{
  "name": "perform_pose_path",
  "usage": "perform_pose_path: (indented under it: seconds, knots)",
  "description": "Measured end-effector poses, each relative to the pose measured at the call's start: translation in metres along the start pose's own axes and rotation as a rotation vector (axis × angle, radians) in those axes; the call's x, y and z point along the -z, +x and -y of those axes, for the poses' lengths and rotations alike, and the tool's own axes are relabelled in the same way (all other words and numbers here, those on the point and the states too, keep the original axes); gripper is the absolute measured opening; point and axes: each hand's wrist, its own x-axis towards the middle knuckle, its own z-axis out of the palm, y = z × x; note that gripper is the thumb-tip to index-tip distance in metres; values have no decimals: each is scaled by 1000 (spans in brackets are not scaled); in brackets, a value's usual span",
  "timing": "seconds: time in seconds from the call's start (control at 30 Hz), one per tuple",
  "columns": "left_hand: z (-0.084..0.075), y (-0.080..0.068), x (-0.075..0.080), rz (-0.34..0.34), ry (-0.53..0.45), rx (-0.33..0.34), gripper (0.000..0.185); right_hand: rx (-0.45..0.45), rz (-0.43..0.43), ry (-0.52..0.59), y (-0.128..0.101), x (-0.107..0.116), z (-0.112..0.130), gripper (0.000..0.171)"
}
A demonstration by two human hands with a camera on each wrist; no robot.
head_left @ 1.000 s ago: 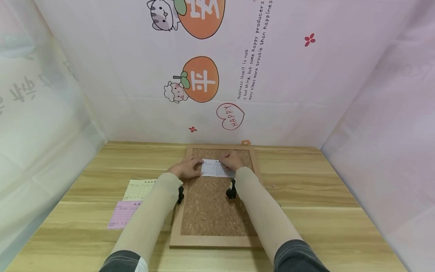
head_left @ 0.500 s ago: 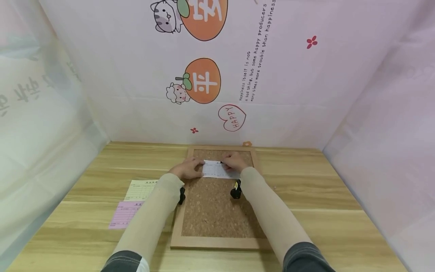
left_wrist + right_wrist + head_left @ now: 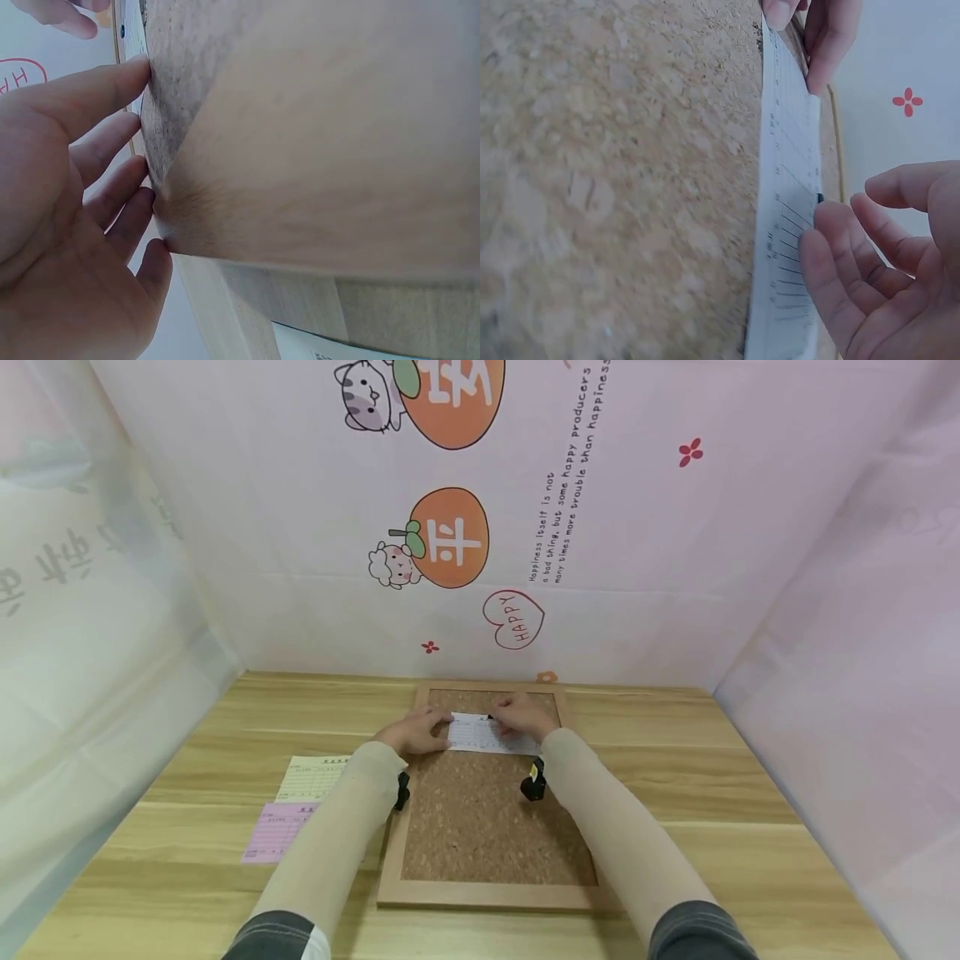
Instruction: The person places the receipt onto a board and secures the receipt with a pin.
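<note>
Seen from above through the head camera: a cork board (image 3: 480,827) in a pale wooden frame, lying flat on a wooden table (image 3: 712,793). At the board's 12 o'clock end, a white printed slip (image 3: 487,735) lying flat on the cork. Left hand (image 3: 411,733) at the slip's 9 o'clock edge, fingers straight and pressed down, gripping nothing. Right hand (image 3: 521,717) at the slip's 1 o'clock corner, fingertips (image 3: 832,247) resting flat on the paper beside a small dark pin head (image 3: 820,199); fingers relaxed, not clamped. Hands apart, slip between them. At 9 o'clock from the board, on the table, a yellow form (image 3: 311,777) and, at its 6 o'clock, a pink form (image 3: 273,833). Behind the table, a pale backdrop (image 3: 600,568) printed with cartoon oranges and text.
</note>
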Motion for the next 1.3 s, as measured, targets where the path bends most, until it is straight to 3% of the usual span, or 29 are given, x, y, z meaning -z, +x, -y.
perform_pose_path:
  seconds: [0.4,0.63,1.07,1.3]
  knots:
    - [-1,-1,-2,-6,39,2,55,39,72,5,-12,21,-3,47]
    - [-4,-3,0,-5,20,-11,55,101,111,-12,-19,31,-7,37]
    - [7,-2,1,-93,-183,-132,45,186,124,-105,-36,38,-9,32]
    - [11,-6,1,-128,-175,-178,36,229,116,-134,-44,43,-22,31]
